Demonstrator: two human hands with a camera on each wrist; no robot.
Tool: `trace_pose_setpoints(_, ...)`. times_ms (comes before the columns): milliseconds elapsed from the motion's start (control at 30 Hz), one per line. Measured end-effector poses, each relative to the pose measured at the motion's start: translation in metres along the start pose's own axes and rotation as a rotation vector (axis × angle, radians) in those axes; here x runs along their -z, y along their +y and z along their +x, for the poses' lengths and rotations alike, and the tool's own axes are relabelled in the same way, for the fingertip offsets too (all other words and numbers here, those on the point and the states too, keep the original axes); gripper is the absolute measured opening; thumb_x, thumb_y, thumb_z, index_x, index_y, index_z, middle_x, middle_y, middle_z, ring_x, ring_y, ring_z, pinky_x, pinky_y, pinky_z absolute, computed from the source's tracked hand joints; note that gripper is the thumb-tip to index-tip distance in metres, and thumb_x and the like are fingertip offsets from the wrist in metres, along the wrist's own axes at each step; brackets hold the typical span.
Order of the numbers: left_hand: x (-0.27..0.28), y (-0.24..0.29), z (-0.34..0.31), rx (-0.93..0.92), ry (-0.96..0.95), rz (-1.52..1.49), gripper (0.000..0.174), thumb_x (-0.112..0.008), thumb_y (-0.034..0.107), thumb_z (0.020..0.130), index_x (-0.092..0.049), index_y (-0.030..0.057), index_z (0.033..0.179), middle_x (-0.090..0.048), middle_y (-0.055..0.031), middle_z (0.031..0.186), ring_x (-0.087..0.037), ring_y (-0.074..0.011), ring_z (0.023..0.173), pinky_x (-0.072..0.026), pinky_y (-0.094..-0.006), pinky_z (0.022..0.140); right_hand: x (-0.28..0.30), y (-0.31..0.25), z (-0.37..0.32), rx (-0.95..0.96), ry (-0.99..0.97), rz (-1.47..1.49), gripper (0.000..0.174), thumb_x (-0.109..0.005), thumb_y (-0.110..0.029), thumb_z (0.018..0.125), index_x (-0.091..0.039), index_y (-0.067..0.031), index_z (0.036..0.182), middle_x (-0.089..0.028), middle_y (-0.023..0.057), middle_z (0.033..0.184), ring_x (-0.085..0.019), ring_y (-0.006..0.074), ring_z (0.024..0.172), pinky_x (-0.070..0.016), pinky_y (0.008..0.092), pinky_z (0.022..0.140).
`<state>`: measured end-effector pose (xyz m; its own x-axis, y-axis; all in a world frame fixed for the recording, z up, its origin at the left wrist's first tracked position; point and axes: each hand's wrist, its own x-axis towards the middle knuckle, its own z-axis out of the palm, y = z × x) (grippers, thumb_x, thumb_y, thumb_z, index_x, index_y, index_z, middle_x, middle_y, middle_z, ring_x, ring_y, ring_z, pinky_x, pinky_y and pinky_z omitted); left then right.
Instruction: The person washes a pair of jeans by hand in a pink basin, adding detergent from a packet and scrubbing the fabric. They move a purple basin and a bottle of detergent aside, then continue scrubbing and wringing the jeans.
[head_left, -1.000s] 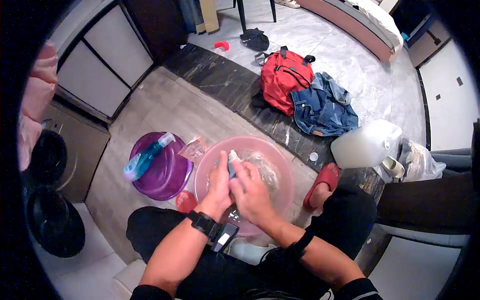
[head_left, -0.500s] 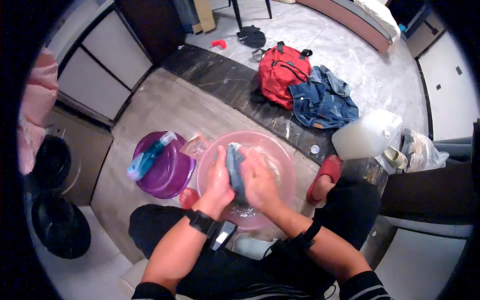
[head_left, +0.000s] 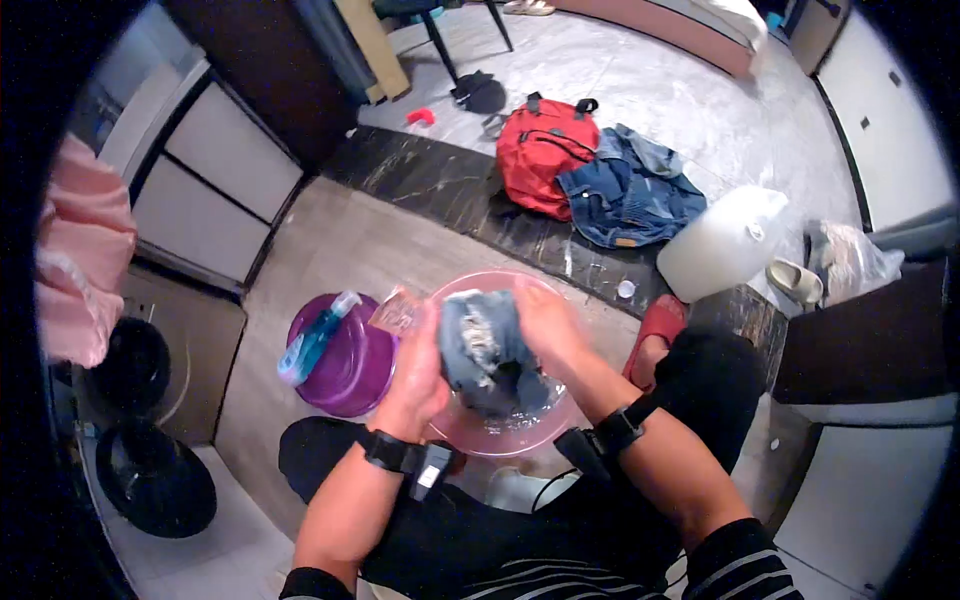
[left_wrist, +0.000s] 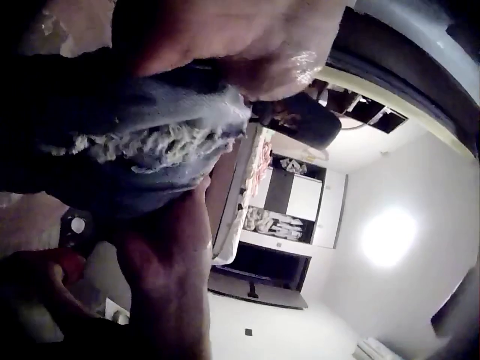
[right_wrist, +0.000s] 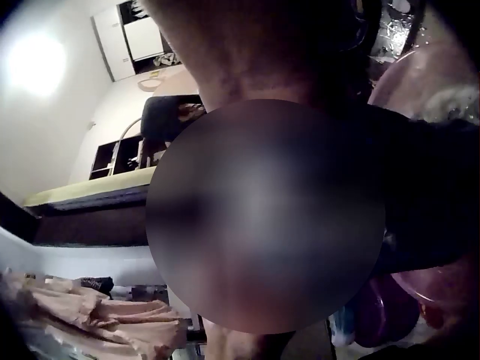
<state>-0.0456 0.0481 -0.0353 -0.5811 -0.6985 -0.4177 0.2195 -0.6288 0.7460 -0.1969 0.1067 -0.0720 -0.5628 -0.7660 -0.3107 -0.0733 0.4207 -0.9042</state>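
Observation:
A wet blue denim cloth (head_left: 484, 345) with a frayed white patch is stretched between both hands, above a pink basin (head_left: 500, 442) of water. The left hand (head_left: 415, 380) grips its left edge and the right hand (head_left: 555, 325) its right edge. In the left wrist view the frayed denim (left_wrist: 150, 146) spans the gap between the hands. A round blur hides most of the hold in the right wrist view, where dark cloth (right_wrist: 420, 187) shows at the right.
An upturned-looking purple basin (head_left: 365, 370) with a blue bottle (head_left: 318, 340) on it stands left of the pink one. Beyond lie a red backpack (head_left: 540, 160), a denim garment (head_left: 635, 195) and a white jug (head_left: 715, 245). Red slippers (head_left: 660, 322) are on the feet.
The hands were close together around the bunched cloth; they have moved apart and the denim is spread between them, its frayed patch showing. The head view has shifted slightly.

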Motion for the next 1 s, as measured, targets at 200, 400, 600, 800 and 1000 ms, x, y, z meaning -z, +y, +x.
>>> trace_pose_setpoints(200,-0.04,0.024,-0.04,0.029,0.078,0.191,0.043,-0.042,0.04,0.098,-0.052,0.0054,0.121,-0.061,-0.0071,0.111,-0.06,-0.0207,0.1,-0.0478,-0.0358,0.09,0.005,-0.005,-0.001,0.152,-0.056,0.208,0.047,-0.041,-0.041,0.097,-0.063,0.0009,0.096,-0.064,0.0112,0.084,-0.056,0.0207,0.076,-0.0441,0.0344,0.075)
trace_pose_setpoints(400,-0.103,0.057,-0.099,0.043,0.011,0.32,0.045,-0.041,0.042,0.097,-0.055,0.0025,0.112,-0.063,-0.0089,0.104,-0.064,-0.0207,0.089,-0.0533,-0.036,0.078,0.051,-0.067,-0.027,0.253,-0.18,0.435,0.046,-0.045,-0.042,0.097,-0.061,0.0003,0.093,-0.055,-0.0016,0.078,-0.044,0.0081,0.073,-0.0406,0.0256,0.068)
trace_pose_setpoints(600,-0.115,0.087,-0.088,-0.039,-0.103,0.397,0.051,-0.039,0.042,0.098,-0.055,-0.0044,0.112,-0.062,-0.013,0.107,-0.062,-0.0212,0.096,-0.0479,-0.0363,0.089,0.06,-0.07,-0.01,0.217,-0.165,0.622,0.054,-0.044,-0.047,0.096,-0.061,0.004,0.087,-0.058,0.0056,0.075,-0.045,0.0131,0.071,-0.0432,0.0328,0.07)
trace_pose_setpoints(800,-0.042,0.048,-0.016,0.012,-0.024,0.172,0.048,-0.043,0.041,0.097,-0.055,-0.0028,0.113,-0.061,-0.0128,0.11,-0.06,-0.0217,0.1,-0.0478,-0.0366,0.089,0.042,-0.036,-0.005,0.129,-0.178,0.202,0.047,-0.043,-0.045,0.097,-0.064,-0.0024,0.097,-0.062,0.003,0.091,-0.051,0.0105,0.084,-0.043,0.0275,0.08)
trace_pose_setpoints(1000,-0.004,0.032,0.01,0.007,0.055,0.076,0.045,-0.044,0.04,0.097,-0.057,-0.0006,0.11,-0.063,-0.01,0.106,-0.062,-0.0204,0.097,-0.0496,-0.0354,0.086,0.031,-0.025,-0.007,0.304,-0.18,0.123,0.039,-0.065,-0.036,0.082,-0.064,-0.0049,0.106,-0.064,0.0178,0.102,-0.061,0.0286,0.095,-0.0446,0.039,0.088)
